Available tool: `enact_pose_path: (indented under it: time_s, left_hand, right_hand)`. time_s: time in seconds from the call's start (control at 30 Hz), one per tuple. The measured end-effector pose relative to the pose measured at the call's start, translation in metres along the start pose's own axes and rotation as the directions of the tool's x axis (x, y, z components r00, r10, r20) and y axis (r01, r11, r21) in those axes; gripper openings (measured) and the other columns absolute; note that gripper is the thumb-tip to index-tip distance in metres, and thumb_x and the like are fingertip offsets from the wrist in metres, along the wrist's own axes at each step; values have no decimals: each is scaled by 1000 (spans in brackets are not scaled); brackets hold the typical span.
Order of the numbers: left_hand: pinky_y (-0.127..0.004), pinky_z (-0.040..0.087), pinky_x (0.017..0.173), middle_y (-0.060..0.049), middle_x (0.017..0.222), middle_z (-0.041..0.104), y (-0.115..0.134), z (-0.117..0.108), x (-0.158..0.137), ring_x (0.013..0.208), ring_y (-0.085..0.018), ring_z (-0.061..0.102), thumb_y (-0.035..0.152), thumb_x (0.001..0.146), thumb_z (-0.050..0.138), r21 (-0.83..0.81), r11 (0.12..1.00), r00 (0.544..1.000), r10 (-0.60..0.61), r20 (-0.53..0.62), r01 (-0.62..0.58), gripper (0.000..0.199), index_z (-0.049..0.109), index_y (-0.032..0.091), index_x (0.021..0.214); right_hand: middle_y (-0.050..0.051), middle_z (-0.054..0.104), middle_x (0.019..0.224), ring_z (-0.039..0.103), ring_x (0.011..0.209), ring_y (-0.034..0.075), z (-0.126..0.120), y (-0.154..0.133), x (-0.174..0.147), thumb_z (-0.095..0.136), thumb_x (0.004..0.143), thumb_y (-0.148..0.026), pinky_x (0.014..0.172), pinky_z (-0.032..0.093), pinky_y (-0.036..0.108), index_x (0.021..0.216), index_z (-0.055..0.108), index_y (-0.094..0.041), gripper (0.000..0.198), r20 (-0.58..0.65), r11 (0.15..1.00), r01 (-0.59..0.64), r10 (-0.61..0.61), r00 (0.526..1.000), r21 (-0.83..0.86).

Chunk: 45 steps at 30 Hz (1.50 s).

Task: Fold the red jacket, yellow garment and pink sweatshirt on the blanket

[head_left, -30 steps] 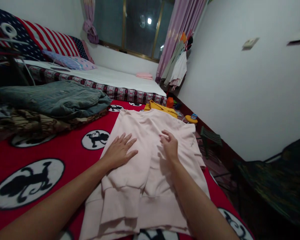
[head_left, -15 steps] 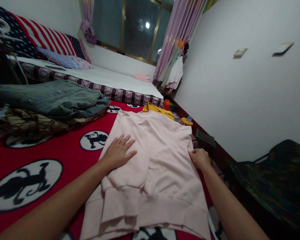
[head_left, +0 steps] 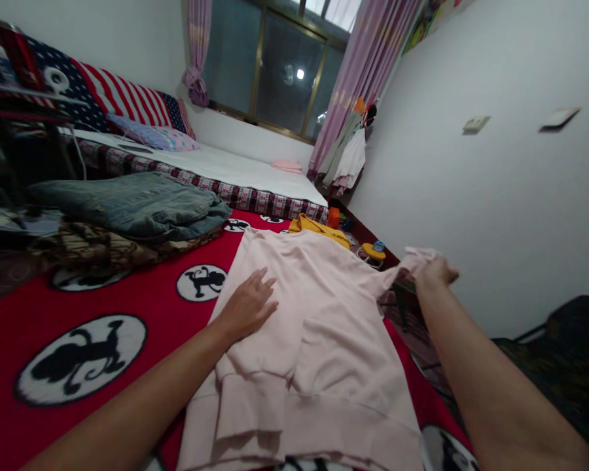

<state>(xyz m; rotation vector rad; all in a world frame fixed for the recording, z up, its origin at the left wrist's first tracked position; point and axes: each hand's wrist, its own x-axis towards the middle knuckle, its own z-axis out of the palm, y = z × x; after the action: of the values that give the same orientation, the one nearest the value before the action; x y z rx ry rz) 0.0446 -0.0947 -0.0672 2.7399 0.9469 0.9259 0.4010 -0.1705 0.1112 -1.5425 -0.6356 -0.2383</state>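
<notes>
A pale pink sweatshirt (head_left: pixel 343 347) lies spread on a red blanket (head_left: pixel 161 347) printed with black monkeys in white ovals. Its left sleeve is folded down over the body, the cuff near the hem. My left hand (head_left: pixel 250 304) rests on that folded sleeve, fingers outstretched. Off the right edge, my right hand (head_left: pixel 436 269) grips the end of the other sleeve (head_left: pixel 407 267) and holds it out, raised and pulled taut from the shoulder. Part of the right hand's fingers is hidden behind the wrist.
Folded jeans (head_left: pixel 142 203) lie on a brown patterned cloth (head_left: pixel 93 245) at the left. A yellow garment (head_left: pixel 321 230) sits beyond the collar. Past the blanket's right edge stand a yellow stool (head_left: pixel 373 252) and a dark covered chair (head_left: pixel 559 360). Behind is a white bed (head_left: pixel 235 157).
My right hand has drawn the right sleeve out from the sweatshirt's side, up and to the right. My left hand stays on the folded sleeve. The view has shifted slightly.
</notes>
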Motion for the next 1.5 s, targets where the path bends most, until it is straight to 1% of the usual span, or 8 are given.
enact_pose_path:
  time_s: [0.1, 0.2, 0.3, 0.57, 0.8, 1.13, 1.3, 1.5]
  left_hand:
    - [-44, 39, 111, -12, 148, 42, 5, -14, -3, 135, -26, 41, 25, 92, 44, -93, 988, 989, 117, -93, -126, 43, 53, 21, 134]
    - [-42, 43, 108, -8, 141, 51, 8, -23, -8, 129, -23, 47, 20, 92, 42, -128, 969, 975, 198, -102, -210, 40, 57, 27, 129]
    - [-40, 44, 106, -8, 137, 54, 9, -23, -10, 125, -22, 50, 18, 92, 43, -112, 963, 966, 235, -109, -247, 36, 60, 26, 123]
    - [-43, 41, 109, -11, 139, 47, 4, -9, -1, 129, -26, 44, 22, 89, 49, -71, 994, 988, 72, -137, -82, 34, 60, 22, 121]
    - [-41, 46, 100, -10, 129, 57, 3, -11, 0, 116, -27, 54, 27, 77, 59, -50, 996, 997, 73, 1, -73, 46, 61, 22, 122]
    - [-33, 49, 91, -4, 112, 70, -7, -15, 18, 104, -22, 62, 6, 80, 47, -41, 999, 995, -3, 105, 7, 42, 70, 22, 112]
    - [-38, 47, 91, -5, 111, 70, -12, -57, 76, 105, -26, 61, 5, 83, 49, -51, 995, 996, -90, -21, 89, 37, 71, 16, 110]
    - [-47, 39, 99, -7, 102, 66, -29, -110, 147, 112, -32, 58, 7, 84, 52, -4, 991, 979, -133, -152, 134, 26, 72, 15, 99]
  right_hand:
    - [8, 68, 101, 65, 81, 9, 36, -44, -27, 43, 95, -34, 69, 50, 21, 98, 64, -11, 32, 198, 985, 77, -107, 974, 153]
    - [7, 63, 124, 62, 109, 16, 38, -73, -84, 63, 85, -39, 90, 50, 30, 111, 62, -18, 34, 702, 866, 262, -499, 508, 426]
    - [8, 65, 124, 59, 117, 21, 7, -62, -138, 63, 86, -39, 101, 46, 40, 114, 64, -21, 33, 811, 852, 382, -487, 325, 358]
    - [13, 54, 139, 50, 130, 28, -107, 67, -180, 65, 76, -35, 106, 42, 47, 119, 63, -23, 44, 840, 800, 556, -128, 527, -227]
    - [13, 65, 122, 66, 107, 29, -161, 90, -185, 55, 77, -45, 90, 52, 41, 130, 55, -21, 58, 714, 715, 422, 154, 683, -557]
    - [13, 71, 113, 67, 103, 29, -156, 86, -189, 54, 81, -49, 88, 51, 37, 122, 63, -14, 54, 779, 945, 113, 182, 601, -308]
    - [11, 74, 100, 67, 92, 28, -138, 43, -183, 61, 80, -48, 79, 51, 34, 105, 72, -14, 44, 772, 981, -114, 195, 606, -158]
    - [9, 71, 96, 66, 82, 22, -95, -3, -228, 67, 78, -50, 66, 51, 29, 119, 65, -15, 54, 861, 932, -361, 188, 472, -5]
